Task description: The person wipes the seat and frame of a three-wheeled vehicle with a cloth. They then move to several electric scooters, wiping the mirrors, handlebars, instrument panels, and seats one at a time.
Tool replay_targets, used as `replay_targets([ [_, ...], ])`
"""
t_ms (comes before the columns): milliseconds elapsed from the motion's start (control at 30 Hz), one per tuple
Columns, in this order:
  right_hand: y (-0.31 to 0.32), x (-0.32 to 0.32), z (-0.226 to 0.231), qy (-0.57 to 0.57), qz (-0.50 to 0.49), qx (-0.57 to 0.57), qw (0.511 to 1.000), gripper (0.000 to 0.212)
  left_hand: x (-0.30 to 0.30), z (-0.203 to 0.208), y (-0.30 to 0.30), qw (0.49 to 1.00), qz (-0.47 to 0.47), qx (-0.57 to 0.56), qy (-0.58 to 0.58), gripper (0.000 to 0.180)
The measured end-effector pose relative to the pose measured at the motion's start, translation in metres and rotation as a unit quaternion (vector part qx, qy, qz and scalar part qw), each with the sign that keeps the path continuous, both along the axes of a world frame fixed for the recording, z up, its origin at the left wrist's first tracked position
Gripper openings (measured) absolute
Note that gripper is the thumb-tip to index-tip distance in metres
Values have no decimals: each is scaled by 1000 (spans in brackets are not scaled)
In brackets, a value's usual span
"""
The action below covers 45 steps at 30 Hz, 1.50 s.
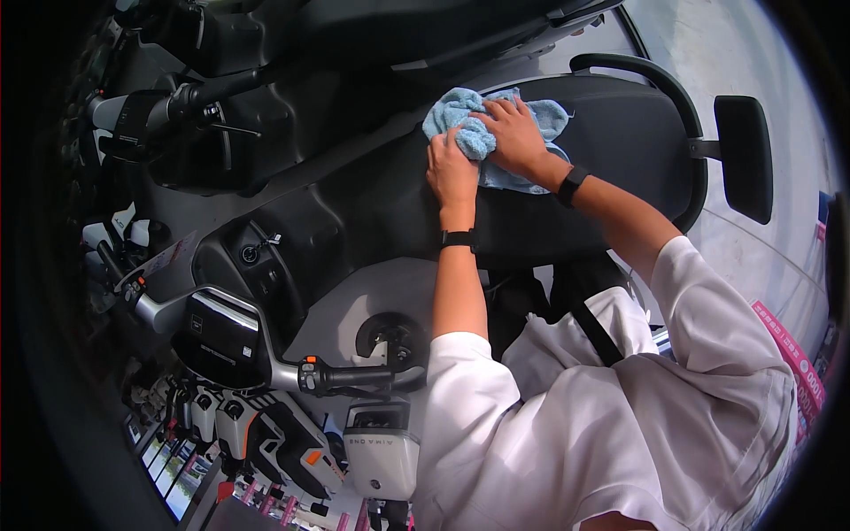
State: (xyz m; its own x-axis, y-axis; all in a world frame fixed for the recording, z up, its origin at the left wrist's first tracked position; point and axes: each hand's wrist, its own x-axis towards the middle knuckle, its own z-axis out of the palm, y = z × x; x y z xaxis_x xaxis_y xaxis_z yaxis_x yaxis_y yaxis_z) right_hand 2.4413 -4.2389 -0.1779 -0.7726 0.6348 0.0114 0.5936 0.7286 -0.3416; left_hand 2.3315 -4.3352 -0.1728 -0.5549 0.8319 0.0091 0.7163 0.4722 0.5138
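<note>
Upper centre: on a black seat [624, 146], a blue cloth [476, 140], which we judge light, soft, best gripped by its bunched part; right hand [513, 135] partly spread over it, any grip unclear to us; left hand [453, 170] curled onto the bunch.
</note>
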Motion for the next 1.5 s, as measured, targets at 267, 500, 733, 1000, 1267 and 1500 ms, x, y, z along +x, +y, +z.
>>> replay_targets([
  [267, -83, -120, -4, -11, 130, -139, 982, 51, -77, 17, -99, 956, 256, -139, -47, 50],
  [500, -47, -64, 7, 4, 107, -56, 993, 48, -46, 11, -65, 984, 154, -47, -71, 40],
  [733, 13, 107, 33, -6, 23, 67, 997, 52, 89, -3, 19, 983, -91, 140, -70, 51],
  [1000, -87, 278, 45, -29, -212, 39, 976, 64, 228, 6, -14, 928, -275, 207, -142, 24],
  [1267, -166, 157, 19, 38, -103, 9, 994, 41, 109, -13, -136, 962, -231, 140, -47, 42],
  [1500, -195, 33, 0, 173, 53, -30, 983, 27, 27, 12, -208, 995, -69, 40, 58, 46],
])
